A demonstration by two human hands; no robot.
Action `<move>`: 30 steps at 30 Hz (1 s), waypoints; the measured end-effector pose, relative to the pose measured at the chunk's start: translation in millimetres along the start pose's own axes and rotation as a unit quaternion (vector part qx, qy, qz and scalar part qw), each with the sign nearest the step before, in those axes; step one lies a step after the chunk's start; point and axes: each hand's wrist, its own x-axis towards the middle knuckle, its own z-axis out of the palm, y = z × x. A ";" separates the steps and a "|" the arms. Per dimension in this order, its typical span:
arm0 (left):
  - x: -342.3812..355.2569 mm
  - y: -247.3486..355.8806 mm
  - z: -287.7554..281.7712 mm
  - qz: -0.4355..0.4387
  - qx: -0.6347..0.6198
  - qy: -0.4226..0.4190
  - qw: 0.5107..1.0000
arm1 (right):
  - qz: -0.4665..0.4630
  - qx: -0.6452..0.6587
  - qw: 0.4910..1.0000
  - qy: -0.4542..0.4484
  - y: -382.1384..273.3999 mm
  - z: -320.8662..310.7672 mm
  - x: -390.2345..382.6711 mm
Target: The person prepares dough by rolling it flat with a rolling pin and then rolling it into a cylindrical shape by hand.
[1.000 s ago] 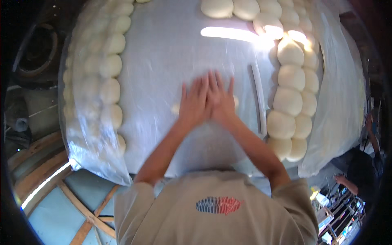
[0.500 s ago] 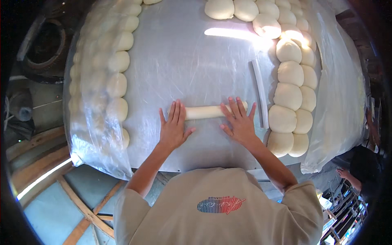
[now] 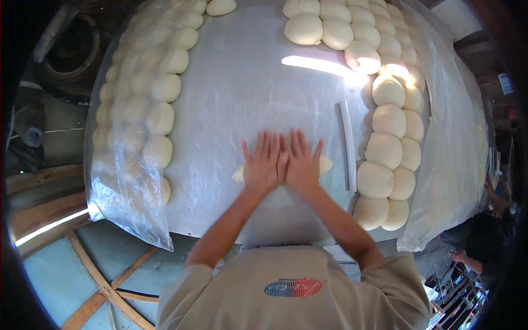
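Note:
My left hand (image 3: 262, 166) and my right hand (image 3: 302, 166) lie side by side, palms down, on a pale dough roll (image 3: 326, 164). Both have their fingers stretched out and slightly blurred, and the thumbs meet in the middle. Only the two ends of the roll show, beyond the outer edges of the hands; its middle is hidden under them. It rests on a shiny metal tabletop (image 3: 220, 126). To the right of my right hand lies a thin, pale grey strip (image 3: 347, 146), apart from it.
Rows of round dough balls (image 3: 383, 150) line the right side and far right. More dough balls (image 3: 160, 119) stand on the left under clear plastic sheeting (image 3: 129, 181). Another plastic sheet (image 3: 445, 181) covers the right edge. A person's hand (image 3: 457, 257) shows at the lower right.
My hands have come together from the two ends of the dough roll to its middle, now covering most of it. The view has shifted a little.

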 end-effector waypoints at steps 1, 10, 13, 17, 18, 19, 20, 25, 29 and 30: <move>25.4 -5.5 1.0 -0.012 0.031 0.039 0.999 | 0.002 0.000 1.000 -0.002 4.8 -3.8 26.9; 25.0 -0.7 -4.5 0.001 0.070 -0.044 0.997 | -0.024 0.006 1.000 -0.015 24.2 -14.1 -7.9; 85.5 -7.9 -19.1 -0.004 0.110 0.093 0.990 | 0.010 -0.049 0.994 0.093 43.1 -23.8 73.2; 5.3 -22.3 -15.3 0.003 0.082 -0.010 0.997 | -0.006 -0.018 0.998 0.067 52.4 -23.1 -2.6; -37.8 -20.8 -18.4 0.016 0.048 -0.042 0.998 | -0.008 0.013 0.999 0.033 50.8 -25.2 -45.2; -80.4 -25.4 -18.2 0.021 0.029 -0.033 0.999 | -0.007 -0.007 0.999 0.038 46.1 -30.2 -82.9; -118.0 -27.2 -22.9 0.029 0.010 -0.024 0.999 | -0.003 -0.027 0.999 0.044 39.5 -37.2 -110.4; -192.0 -15.6 -71.2 -0.042 -0.202 0.006 0.978 | 0.004 0.082 0.997 0.011 -22.3 -103.4 -126.3; -172.1 6.1 -87.9 -0.038 -0.319 0.073 0.944 | -0.162 0.075 0.982 0.054 -70.7 -59.4 -113.6; -169.1 9.0 -91.1 -0.030 -0.316 0.085 0.945 | -0.182 0.070 0.979 0.058 -83.1 -40.4 -107.8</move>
